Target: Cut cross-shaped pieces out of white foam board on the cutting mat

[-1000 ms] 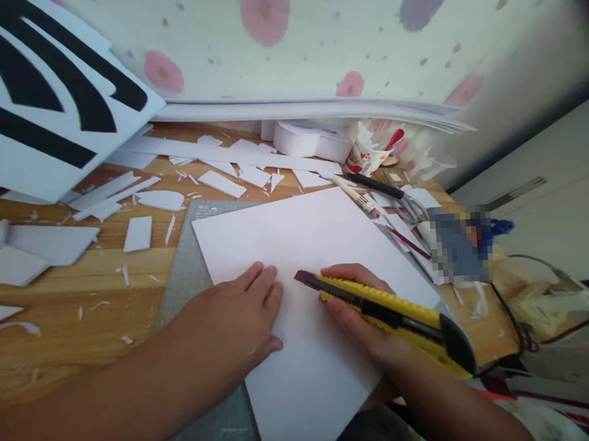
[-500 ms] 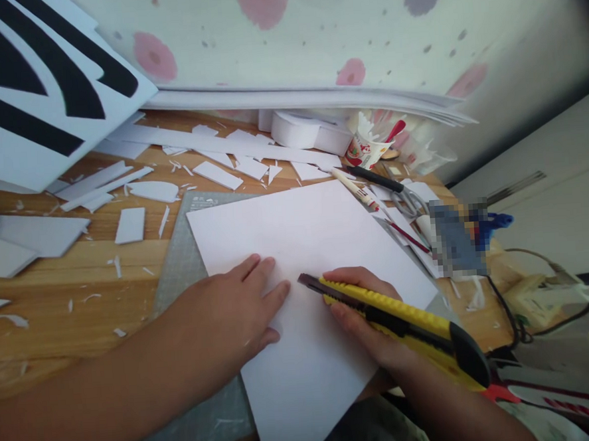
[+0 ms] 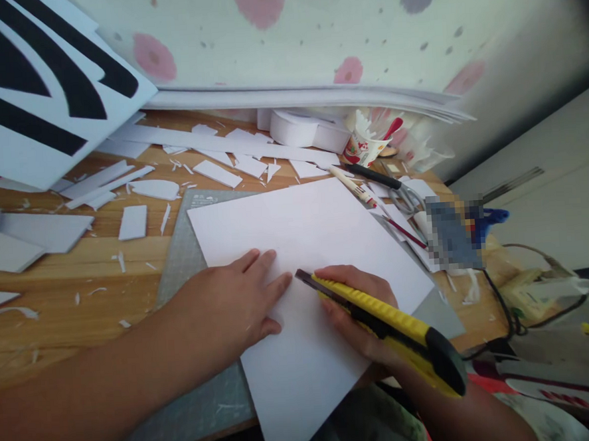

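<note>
A large white sheet (image 3: 300, 233) lies on a grey cutting mat (image 3: 182, 267) on the wooden table. My left hand (image 3: 234, 304) presses flat on the sheet's left part, fingers spread toward the right. My right hand (image 3: 354, 310) grips a yellow and black utility knife (image 3: 385, 321). Its dark tip rests on the sheet just right of my left fingertips. The sheet's near corner hangs over the table's front edge.
White offcuts and strips (image 3: 211, 166) litter the table behind the mat. A black-and-white board (image 3: 41, 83) leans at the back left. A tape roll (image 3: 293, 129), a paper cup (image 3: 365, 149), pens and scissors (image 3: 403, 197) crowd the right side. Cables (image 3: 509, 307) hang at the right edge.
My left hand's fingers have stretched a little further right on the sheet. The knife's tail has swung lower and nearer me, while its tip stays at nearly the same spot.
</note>
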### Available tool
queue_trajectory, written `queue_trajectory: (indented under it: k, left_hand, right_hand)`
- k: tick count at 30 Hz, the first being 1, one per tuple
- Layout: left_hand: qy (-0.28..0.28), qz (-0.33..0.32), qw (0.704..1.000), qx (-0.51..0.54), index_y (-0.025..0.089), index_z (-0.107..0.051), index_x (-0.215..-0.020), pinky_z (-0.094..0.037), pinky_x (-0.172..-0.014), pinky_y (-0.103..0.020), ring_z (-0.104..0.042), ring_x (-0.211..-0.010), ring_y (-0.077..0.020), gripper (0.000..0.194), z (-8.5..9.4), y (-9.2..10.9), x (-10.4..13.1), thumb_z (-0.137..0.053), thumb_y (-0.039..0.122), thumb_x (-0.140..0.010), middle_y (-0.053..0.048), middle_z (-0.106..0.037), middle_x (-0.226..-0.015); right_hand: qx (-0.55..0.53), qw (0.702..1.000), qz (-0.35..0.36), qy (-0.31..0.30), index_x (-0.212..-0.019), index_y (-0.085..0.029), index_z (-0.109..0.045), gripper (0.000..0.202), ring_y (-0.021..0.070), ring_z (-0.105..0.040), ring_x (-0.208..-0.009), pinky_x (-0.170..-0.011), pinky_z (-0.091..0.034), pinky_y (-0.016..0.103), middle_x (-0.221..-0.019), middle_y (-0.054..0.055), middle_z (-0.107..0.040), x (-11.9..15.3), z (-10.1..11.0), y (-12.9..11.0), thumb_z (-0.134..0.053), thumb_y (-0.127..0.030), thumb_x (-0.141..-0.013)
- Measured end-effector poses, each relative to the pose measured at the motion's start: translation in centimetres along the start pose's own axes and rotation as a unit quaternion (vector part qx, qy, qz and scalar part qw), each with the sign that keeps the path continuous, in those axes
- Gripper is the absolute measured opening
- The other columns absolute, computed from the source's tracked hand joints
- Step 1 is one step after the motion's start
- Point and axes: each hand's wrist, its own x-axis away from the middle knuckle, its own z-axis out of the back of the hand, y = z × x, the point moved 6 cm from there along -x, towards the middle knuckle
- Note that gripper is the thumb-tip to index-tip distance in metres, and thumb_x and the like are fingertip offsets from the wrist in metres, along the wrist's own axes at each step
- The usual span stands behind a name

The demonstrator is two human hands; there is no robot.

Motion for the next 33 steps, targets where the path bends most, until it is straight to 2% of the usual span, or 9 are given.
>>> queue_trajectory:
  k: [4,11,16,20,24,28,33]
  left_hand:
    - [-0.002,0.011,1.000,-0.005,0.025,-0.053,-0.144,-0.058,-0.090,-0.054,-0.056,-0.129,-0.0411,0.065,-0.2,-0.1,-0.2,-0.072,0.047,-0.086,-0.024,-0.051,-0.148]
    - [-0.017,0.016,1.000,-0.014,0.027,-0.050,-0.146,-0.056,-0.089,-0.050,-0.055,-0.129,-0.0412,0.065,-0.1,-0.1,-0.5,-0.070,0.047,-0.088,-0.025,-0.047,-0.149]
    - [-0.028,0.023,0.999,-0.017,0.030,-0.052,-0.143,-0.056,-0.080,-0.044,-0.063,-0.116,-0.0375,0.057,0.5,-0.2,-0.4,-0.067,0.046,-0.090,-0.022,-0.050,-0.144]
    - [-0.046,0.028,0.999,-0.006,0.029,-0.052,-0.143,-0.055,-0.077,-0.042,-0.063,-0.113,-0.0368,0.056,0.9,-0.2,-0.5,-0.066,0.044,-0.091,-0.022,-0.050,-0.143]
    - [-0.041,0.038,0.998,0.013,0.031,-0.057,-0.137,-0.053,-0.074,-0.040,-0.065,-0.106,-0.0353,0.050,1.1,-0.3,-0.6,-0.067,0.044,-0.090,-0.017,-0.053,-0.138]
    - [-0.044,0.033,0.998,0.006,0.031,-0.055,-0.138,-0.053,-0.071,-0.040,-0.065,-0.104,-0.0352,0.049,1.2,-0.3,-0.5,-0.064,0.044,-0.091,-0.017,-0.053,-0.136]
    - [-0.060,0.044,0.997,-0.002,0.032,-0.055,-0.138,-0.053,-0.072,-0.040,-0.066,-0.106,-0.0353,0.048,1.2,-0.3,-0.5,-0.063,0.044,-0.093,-0.018,-0.053,-0.138]
  right_hand:
    - [0.002,1.000,0.014,0.001,-0.111,-0.023,-0.063,0.027,0.0155,-0.073,-0.077,-0.073,-0.060,0.025,-0.092,0.003,-0.076,0.2,0.0,-0.3,-0.059,-0.016,-0.085]
    - [0.023,1.000,0.010,-0.005,-0.110,-0.021,-0.064,0.025,0.0172,-0.074,-0.075,-0.069,-0.060,0.026,-0.092,0.005,-0.078,0.8,0.0,-0.2,-0.060,-0.019,-0.085]
    - [0.014,0.999,0.028,-0.014,-0.113,-0.022,-0.062,0.029,0.0174,-0.074,-0.077,-0.071,-0.060,0.027,-0.093,0.004,-0.077,1.5,0.0,-0.3,-0.060,-0.019,-0.085]
    - [0.012,1.000,0.015,-0.021,-0.116,-0.022,-0.061,0.031,0.0180,-0.073,-0.081,-0.074,-0.061,0.029,-0.099,0.005,-0.076,1.9,0.2,-0.2,-0.061,-0.019,-0.085]
    - [0.018,0.999,0.009,-0.033,-0.116,-0.023,-0.061,0.031,0.0181,-0.073,-0.078,-0.071,-0.060,0.029,-0.094,0.005,-0.076,2.3,0.3,-0.3,-0.061,-0.018,-0.086]
    - [0.007,0.999,0.015,-0.027,-0.118,-0.022,-0.061,0.034,0.0176,-0.072,-0.081,-0.074,-0.059,0.028,-0.097,0.004,-0.075,2.8,0.6,-0.5,-0.062,-0.017,-0.085]
    - [0.007,0.999,0.014,-0.037,-0.121,-0.023,-0.059,0.035,0.0178,-0.072,-0.077,-0.069,-0.059,0.028,-0.093,0.004,-0.074,3.6,0.9,-0.8,-0.061,-0.017,-0.087]
